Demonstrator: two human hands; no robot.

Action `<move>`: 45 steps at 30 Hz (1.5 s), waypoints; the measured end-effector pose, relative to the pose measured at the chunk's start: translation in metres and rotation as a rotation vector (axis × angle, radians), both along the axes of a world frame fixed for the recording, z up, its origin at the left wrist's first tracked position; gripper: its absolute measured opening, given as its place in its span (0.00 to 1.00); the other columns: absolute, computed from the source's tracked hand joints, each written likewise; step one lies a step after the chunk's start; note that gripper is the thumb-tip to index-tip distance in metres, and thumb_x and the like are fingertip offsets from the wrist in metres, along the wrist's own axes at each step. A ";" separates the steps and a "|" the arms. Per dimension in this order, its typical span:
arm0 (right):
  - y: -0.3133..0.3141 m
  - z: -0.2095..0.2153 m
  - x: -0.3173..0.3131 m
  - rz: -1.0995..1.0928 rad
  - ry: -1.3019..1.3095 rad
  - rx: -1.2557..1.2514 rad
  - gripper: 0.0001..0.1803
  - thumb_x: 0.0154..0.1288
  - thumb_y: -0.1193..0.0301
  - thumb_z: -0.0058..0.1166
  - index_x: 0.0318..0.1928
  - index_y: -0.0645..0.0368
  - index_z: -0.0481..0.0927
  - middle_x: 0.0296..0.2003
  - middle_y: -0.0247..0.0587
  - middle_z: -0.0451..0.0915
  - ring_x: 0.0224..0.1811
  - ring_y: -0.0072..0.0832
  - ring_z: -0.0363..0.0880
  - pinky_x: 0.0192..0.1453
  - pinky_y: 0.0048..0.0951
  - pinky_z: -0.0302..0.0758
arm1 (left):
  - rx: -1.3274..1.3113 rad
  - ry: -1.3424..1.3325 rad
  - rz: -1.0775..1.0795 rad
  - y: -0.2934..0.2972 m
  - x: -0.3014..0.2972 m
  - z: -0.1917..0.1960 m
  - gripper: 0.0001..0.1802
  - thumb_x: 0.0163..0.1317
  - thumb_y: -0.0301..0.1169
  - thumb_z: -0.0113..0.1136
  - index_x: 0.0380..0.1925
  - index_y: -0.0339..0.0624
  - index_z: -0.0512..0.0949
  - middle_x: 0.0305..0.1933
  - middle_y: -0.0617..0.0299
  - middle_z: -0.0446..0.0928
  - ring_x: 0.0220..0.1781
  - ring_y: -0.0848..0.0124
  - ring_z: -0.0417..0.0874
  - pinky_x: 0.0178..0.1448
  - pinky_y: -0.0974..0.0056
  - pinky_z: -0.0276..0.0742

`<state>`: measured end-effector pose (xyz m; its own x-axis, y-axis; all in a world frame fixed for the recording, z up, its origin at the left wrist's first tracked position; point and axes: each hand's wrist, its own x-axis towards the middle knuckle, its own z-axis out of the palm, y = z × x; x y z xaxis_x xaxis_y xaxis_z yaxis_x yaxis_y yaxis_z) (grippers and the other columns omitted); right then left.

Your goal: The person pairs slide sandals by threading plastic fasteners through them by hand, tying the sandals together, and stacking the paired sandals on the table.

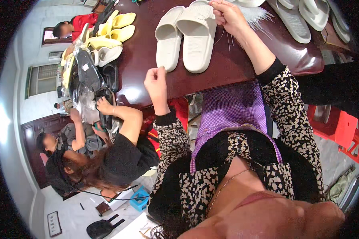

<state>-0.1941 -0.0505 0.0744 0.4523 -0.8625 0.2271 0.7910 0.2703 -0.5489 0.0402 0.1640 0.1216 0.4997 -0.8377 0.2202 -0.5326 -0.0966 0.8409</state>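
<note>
Left hand (156, 84): fingers curled in, thumb and forefinger pressed together; whether anything thin is between them, I cannot tell.
Right hand (230, 19): thumb and forefinger pinched together; what they pinch, if anything, is too fine to make out.
Pair: left slipper (168, 49) and right slipper (196, 53), pale grey, side by side on the dark red desk (139, 51), ahead of the left hand and to the left of the right hand.
Long axis: away from the person, far ends leaning rightward; open heels face the person, straps lie farther off.
Nearer hand: left at the near end, just beside the left slipper's heel; right at the far end, by the right slipper's strap. Contact is unclear for both.
Threads (259, 18): clear, fanned out beside the right hand.
Around: grey slippers (294, 26) rightward, yellow slippers (123, 34) leftward, near a co-worker in black (117, 163).
</note>
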 end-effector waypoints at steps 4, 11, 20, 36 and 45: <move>0.013 0.021 0.003 -0.047 0.126 0.104 0.05 0.63 0.70 0.47 0.29 0.53 0.70 0.15 0.25 0.62 0.12 0.16 0.55 0.17 0.21 0.52 | -0.113 0.374 0.007 -0.020 0.010 0.005 0.09 0.57 0.29 0.59 0.24 0.34 0.75 0.23 0.63 0.75 0.24 0.79 0.73 0.30 0.74 0.69; 0.004 0.009 -0.004 -0.100 0.149 0.058 0.04 0.63 0.70 0.47 0.31 0.54 0.71 0.15 0.26 0.63 0.12 0.18 0.56 0.17 0.22 0.54 | -0.018 0.152 -0.133 -0.080 -0.002 -0.007 0.08 0.54 0.28 0.59 0.24 0.33 0.75 0.24 0.62 0.76 0.25 0.77 0.75 0.30 0.73 0.71; 0.014 0.016 0.009 -0.218 0.511 -0.005 0.07 0.63 0.71 0.50 0.38 0.60 0.77 0.19 0.26 0.70 0.16 0.14 0.62 0.21 0.18 0.59 | 0.012 -0.113 -0.166 -0.134 -0.004 -0.023 0.13 0.50 0.32 0.59 0.22 0.29 0.74 0.20 0.57 0.75 0.25 0.70 0.75 0.32 0.64 0.70; 0.014 0.024 0.008 -0.382 0.427 -0.066 0.08 0.62 0.70 0.51 0.35 0.64 0.77 0.21 0.30 0.73 0.22 0.17 0.69 0.28 0.18 0.67 | 0.066 0.616 -0.379 -0.107 -0.026 0.000 0.05 0.58 0.24 0.54 0.27 0.33 0.71 0.29 0.53 0.78 0.25 0.70 0.78 0.29 0.69 0.76; 0.020 0.037 -0.015 -0.215 0.497 -0.212 0.08 0.64 0.71 0.48 0.38 0.62 0.77 0.19 0.29 0.72 0.19 0.16 0.67 0.26 0.17 0.65 | -0.563 0.962 -0.072 -0.104 0.009 0.013 0.10 0.62 0.29 0.50 0.22 0.40 0.69 0.24 0.58 0.76 0.21 0.70 0.75 0.30 0.66 0.74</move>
<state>-0.2086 -0.0309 0.1113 0.3684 -0.9056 0.2101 0.4491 -0.0244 -0.8931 0.0494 0.0596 0.1348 0.6206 -0.7742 0.1244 0.3749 0.4324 0.8201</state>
